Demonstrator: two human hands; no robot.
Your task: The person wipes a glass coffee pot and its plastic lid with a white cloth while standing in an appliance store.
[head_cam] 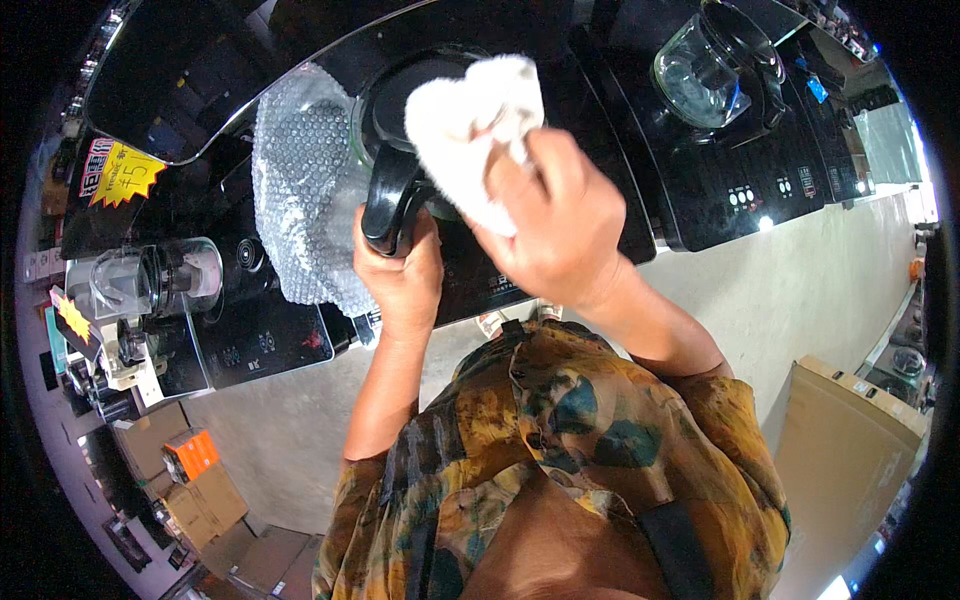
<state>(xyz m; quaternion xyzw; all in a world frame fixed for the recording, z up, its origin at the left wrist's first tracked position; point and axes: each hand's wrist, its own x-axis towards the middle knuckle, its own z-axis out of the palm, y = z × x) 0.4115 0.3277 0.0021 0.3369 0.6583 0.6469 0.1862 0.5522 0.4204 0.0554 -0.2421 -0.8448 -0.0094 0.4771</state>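
My left hand (pixel 405 277) grips the black handle of a glass kettle (pixel 391 195) with a dark lid. A white fluffy cloth (pixel 476 120) is bunched in my right hand (pixel 562 210), over the right part of the kettle; it hides much of the body. Clear bubble wrap (pixel 300 172) lies just left of the kettle. Beneath them is a black glass-topped cooking appliance (pixel 480 277). Whether the kettle rests on it or is lifted, I cannot tell.
At the right, another glass kettle (pixel 697 75) stands on a black cooktop (pixel 739 187). Glass pots (pixel 187 274) and a yellow price tag (pixel 127 176) are at the left. Cardboard boxes (pixel 199 502) stand on the floor at lower left, and a large carton (pixel 840 465) at lower right.
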